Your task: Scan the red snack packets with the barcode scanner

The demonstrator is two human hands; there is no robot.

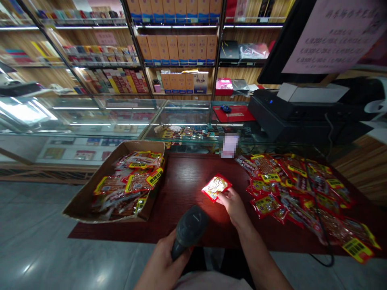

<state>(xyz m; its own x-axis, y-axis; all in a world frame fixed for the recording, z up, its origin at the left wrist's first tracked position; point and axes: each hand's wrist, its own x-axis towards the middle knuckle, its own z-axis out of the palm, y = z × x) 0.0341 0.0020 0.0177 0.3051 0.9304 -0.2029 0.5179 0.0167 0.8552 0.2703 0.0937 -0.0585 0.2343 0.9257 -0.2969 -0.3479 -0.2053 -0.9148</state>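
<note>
My left hand (165, 257) is wrapped around the handle of a dark barcode scanner (192, 225), whose head points forward over the table edge. A bright patch of light falls on a red snack packet (216, 186), pinched at its near right corner by my right hand (231, 205). That packet is just above or on the dark red table (184, 169); I cannot tell which. To the right lies a spread-out heap of snack packets (269, 203), red and yellow. At the left, an open cardboard box (151, 201) contains several more packets.
Behind the table runs a glass display counter (187, 106) with a mouse (225, 108) on a red mat (242, 116). A monitor (272, 48) stands at the right. A black cable (317, 213) hangs across the heap. Shelves of boxes (178, 50) line the back wall.
</note>
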